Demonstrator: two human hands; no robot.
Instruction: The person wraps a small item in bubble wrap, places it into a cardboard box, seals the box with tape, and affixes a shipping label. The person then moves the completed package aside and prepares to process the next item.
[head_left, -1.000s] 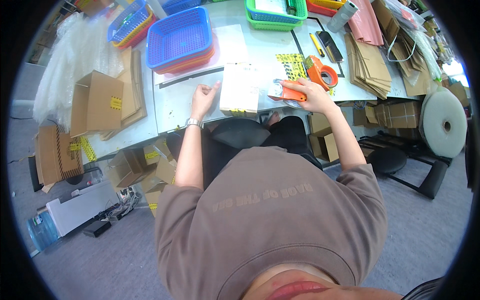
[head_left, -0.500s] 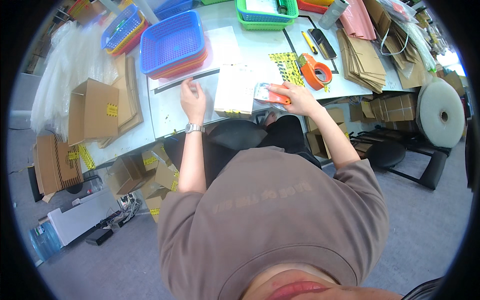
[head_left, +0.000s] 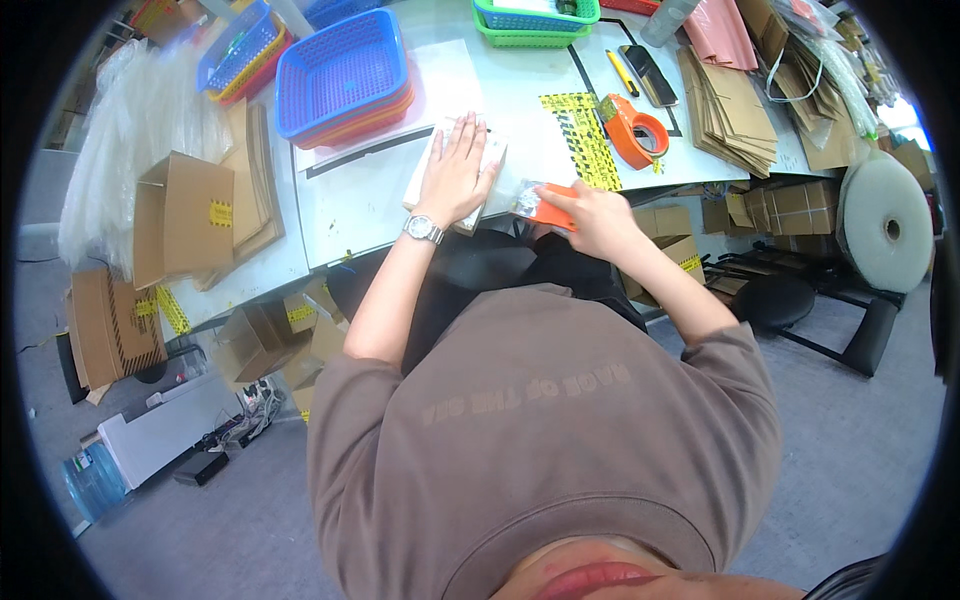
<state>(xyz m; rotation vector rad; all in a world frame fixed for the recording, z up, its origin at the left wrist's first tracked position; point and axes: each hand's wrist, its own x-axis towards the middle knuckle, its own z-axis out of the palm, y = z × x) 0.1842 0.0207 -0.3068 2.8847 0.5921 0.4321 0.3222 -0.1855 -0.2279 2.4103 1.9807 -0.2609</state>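
Note:
My left hand (head_left: 456, 172) lies flat with fingers stretched on a white-topped box (head_left: 494, 154) near the table's front edge. The hand hides much of the box, which sits slightly turned. Just right of the box, my right hand (head_left: 604, 226) is closed around an orange tape dispenser (head_left: 552, 209) with clear tape at its front. I cannot tell whether the dispenser touches the box. Farther right, a second orange tape dispenser (head_left: 622, 145) stands on the table beside a patch of yellow-and-black tape strips (head_left: 583, 140).
Stacked baskets, blue on top (head_left: 340, 75), stand behind my left hand; green baskets (head_left: 535, 38) are farther back. A yellow cutter (head_left: 622, 72) and a phone (head_left: 650, 76) lie at right, near flat cardboard (head_left: 725, 110). An open carton (head_left: 185, 215) sits at the table's left edge.
My left hand has moved right from beside the box onto its top. The box has turned and shifted slightly left. My right hand and its tape dispenser have come a little nearer.

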